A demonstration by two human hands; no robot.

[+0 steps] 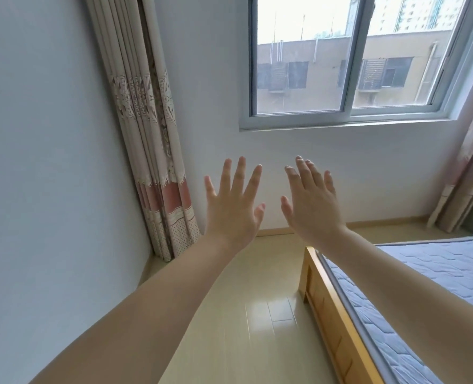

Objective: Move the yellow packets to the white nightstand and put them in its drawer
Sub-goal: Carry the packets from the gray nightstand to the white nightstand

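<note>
Up close, the left hand [231,209] and right hand [310,206] are held up, fingers [241,173] spread wide, holding nothing. Under the right arm is a corner of the bed [437,273]; farther off is the window [340,65]. No yellow packets, nightstand or drawer can be seen. Packets are likely light and crinkly, so pinch an edge.
</note>
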